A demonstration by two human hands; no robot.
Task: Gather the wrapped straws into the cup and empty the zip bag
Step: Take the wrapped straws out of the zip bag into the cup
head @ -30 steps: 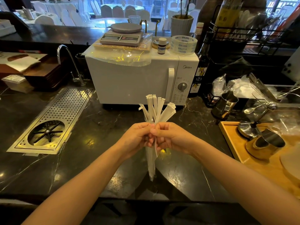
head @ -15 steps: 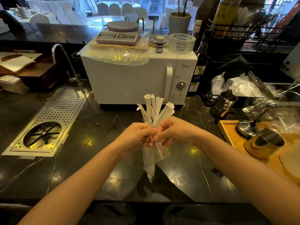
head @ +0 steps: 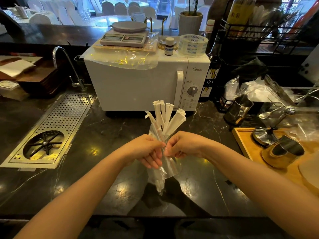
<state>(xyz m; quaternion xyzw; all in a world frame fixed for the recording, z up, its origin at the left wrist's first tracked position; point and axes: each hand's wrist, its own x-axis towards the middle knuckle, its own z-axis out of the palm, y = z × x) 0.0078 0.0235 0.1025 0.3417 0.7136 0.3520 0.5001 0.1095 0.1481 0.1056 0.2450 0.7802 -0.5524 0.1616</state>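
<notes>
Several white paper-wrapped straws (head: 165, 118) stand fanned out of the mouth of a clear zip bag (head: 159, 178) with a red zip line. The bag hangs upright over the dark counter, just in front of me. My left hand (head: 146, 150) pinches the left side of the bag's mouth. On the right side my right hand (head: 184, 145) pinches it too, fingertips almost touching the left hand's. A clear, glass-like shape (head: 173, 168) shows below my right hand; whether it is a cup or part of the bag I cannot tell.
A white microwave (head: 138, 87) stands right behind the straws, with a scale and a tape roll on top. A perforated metal drain tray (head: 51, 131) lies at the left. At the right are metal cups (head: 240, 109) and a wooden tray (head: 245, 144) with metalware.
The bag now bulges and crumples below my hands where it hung straight before. My fingers have shifted to pinch its mouth from both sides. The straws stay upright.
</notes>
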